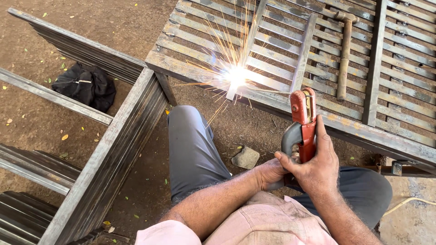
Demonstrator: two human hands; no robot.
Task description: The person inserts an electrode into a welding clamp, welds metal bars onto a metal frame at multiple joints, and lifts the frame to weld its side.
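Head view: A red electrode holder (303,124) is gripped in the right hand (318,165), fingers closed around its handle, thumb laid up along the body. The left hand (269,173) is wrapped on the lower part of the handle beneath the right, apparently to steady it. A thin electrode rod (268,91) runs from the holder's head to a bright arc (237,75) at the near edge of a slatted steel gate frame (318,50), where a short upright bar meets the edge rail; sparks are thrown towards the frame's far left corner. The holder is kept well back from the arc, presumably for distance from the heat.

A hammer (344,54) lies across the slats near the frame's far right corner. A second steel frame (113,145) stands to the left. A dark cloth bundle (85,85) and a stone (245,157) rest on the earth floor. No labels or signs are visible.
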